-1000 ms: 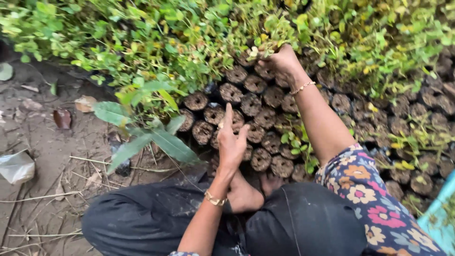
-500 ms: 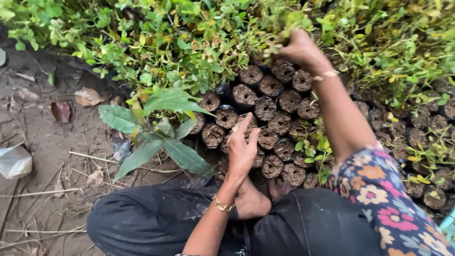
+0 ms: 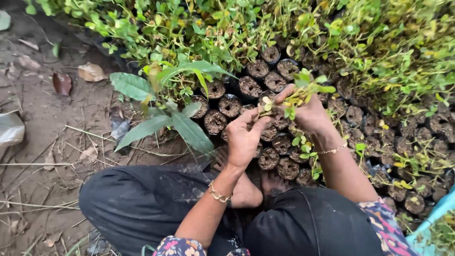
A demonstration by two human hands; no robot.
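Person is squatting right at the edge of a big block of soil-filled black nursery bags (image 3: 268,158), packed rim to rim so they prop each other upright — makes sense, those thin bags would flop over on their own. Both hands meet just above the near rows. The right hand (image 3: 308,111) is closed around a small leafy seedling (image 3: 303,87), fingers curled over the stem end with the green and yellowish leaves sticking up and out past the knuckles, so it's held by the base and the top stays free. The left hand (image 3: 244,137) comes up from below, wrist bent back, thumb and fingertips pinched in toward the lower end of that same seedling — looks like it's gripping the root or stem bit, though I can't tell exactly what's between the fingertips. So the seedling sits in the air between the two hands, over the bags, not in one. Forearms angle in from either side of the knees, a gold bracelet (image 3: 218,194) on the left wrist. A taller broad-leaved sapling (image 3: 163,102) stands just left of the hands, bare dirt ground (image 3: 52,142) beyond.
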